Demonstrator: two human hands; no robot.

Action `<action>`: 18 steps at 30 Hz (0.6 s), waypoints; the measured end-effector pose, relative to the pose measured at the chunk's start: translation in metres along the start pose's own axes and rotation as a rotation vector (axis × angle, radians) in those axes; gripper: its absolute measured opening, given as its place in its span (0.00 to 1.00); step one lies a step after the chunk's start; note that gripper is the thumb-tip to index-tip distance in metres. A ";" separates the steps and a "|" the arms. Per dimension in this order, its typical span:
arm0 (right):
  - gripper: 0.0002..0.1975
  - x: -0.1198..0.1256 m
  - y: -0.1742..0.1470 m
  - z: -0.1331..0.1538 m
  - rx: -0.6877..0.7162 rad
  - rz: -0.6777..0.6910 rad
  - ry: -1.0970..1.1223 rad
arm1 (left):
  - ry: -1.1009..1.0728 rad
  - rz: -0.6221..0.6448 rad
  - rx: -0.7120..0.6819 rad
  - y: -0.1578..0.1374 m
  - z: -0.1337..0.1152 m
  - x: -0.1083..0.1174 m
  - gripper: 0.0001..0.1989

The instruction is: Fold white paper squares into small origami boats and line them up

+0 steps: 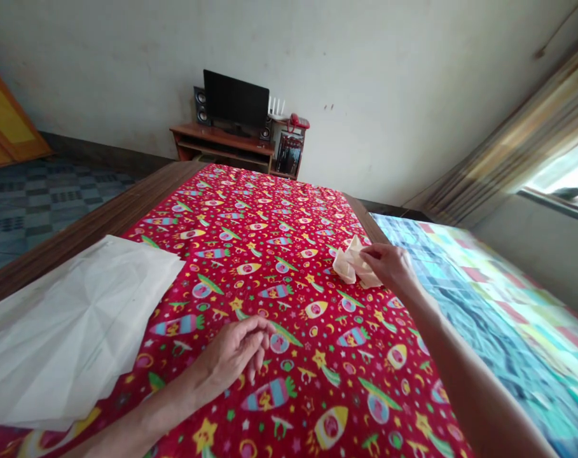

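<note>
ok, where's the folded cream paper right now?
Head view, right of centre: the folded cream paper lies on the red patterned cloth, near its right edge, right at the fingers of the right hand.

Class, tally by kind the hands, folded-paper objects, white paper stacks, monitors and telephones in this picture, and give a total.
Hands: 2
Folded-paper objects: 1
White paper stacks: 1
Monitors: 1
Telephones: 1
Total: 6
</note>
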State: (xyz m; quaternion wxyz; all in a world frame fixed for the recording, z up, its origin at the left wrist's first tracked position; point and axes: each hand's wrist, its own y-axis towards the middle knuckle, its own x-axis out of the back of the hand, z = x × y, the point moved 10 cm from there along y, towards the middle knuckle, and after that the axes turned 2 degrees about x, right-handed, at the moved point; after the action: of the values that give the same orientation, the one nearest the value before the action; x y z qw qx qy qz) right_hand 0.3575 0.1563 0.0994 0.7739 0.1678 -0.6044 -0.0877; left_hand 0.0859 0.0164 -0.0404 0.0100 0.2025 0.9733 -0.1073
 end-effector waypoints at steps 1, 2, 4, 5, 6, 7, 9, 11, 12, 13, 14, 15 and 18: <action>0.13 -0.005 0.001 0.000 0.002 0.031 -0.025 | 0.000 0.002 0.000 0.000 0.001 0.000 0.19; 0.13 -0.010 0.002 0.000 0.005 0.057 -0.043 | 0.003 0.007 0.000 0.000 0.001 0.000 0.18; 0.12 -0.018 0.001 0.000 0.006 0.089 -0.062 | 0.006 0.016 -0.003 0.000 0.002 0.000 0.17; 0.12 -0.022 0.000 0.000 0.007 0.104 -0.072 | 0.007 0.017 -0.004 0.000 0.002 -0.001 0.17; 0.12 -0.026 -0.001 0.000 0.006 0.118 -0.083 | 0.008 0.016 -0.005 0.000 0.001 -0.001 0.17; 0.12 -0.030 -0.001 -0.001 0.005 0.130 -0.094 | 0.008 0.013 -0.007 -0.001 0.001 -0.001 0.17; 0.12 -0.035 -0.001 -0.001 0.003 0.149 -0.117 | 0.005 0.004 -0.011 -0.001 -0.001 0.000 0.17; 0.12 -0.038 0.001 -0.002 -0.003 0.162 -0.137 | 0.003 0.004 -0.011 0.000 -0.001 -0.001 0.17; 0.13 -0.039 0.002 -0.003 -0.009 0.166 -0.147 | 0.002 0.004 -0.008 0.000 -0.001 -0.001 0.17; 0.13 -0.039 0.002 -0.003 -0.017 0.168 -0.156 | 0.000 0.005 -0.005 0.000 -0.001 -0.001 0.17; 0.13 -0.039 0.003 -0.003 -0.025 0.170 -0.165 | -0.002 0.005 -0.001 0.000 -0.001 -0.001 0.18; 0.13 -0.039 0.003 -0.003 -0.031 0.175 -0.172 | -0.005 0.004 0.001 0.000 -0.001 0.000 0.18; 0.12 -0.038 -0.001 0.002 -0.039 0.201 -0.194 | -0.012 0.002 0.005 -0.001 -0.001 0.000 0.17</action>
State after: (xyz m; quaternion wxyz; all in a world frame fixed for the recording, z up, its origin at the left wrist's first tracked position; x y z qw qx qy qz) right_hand 0.3456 0.1681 0.0648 0.7197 0.0821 -0.6884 -0.0373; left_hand 0.0857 0.0154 -0.0395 0.0152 0.2027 0.9728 -0.1110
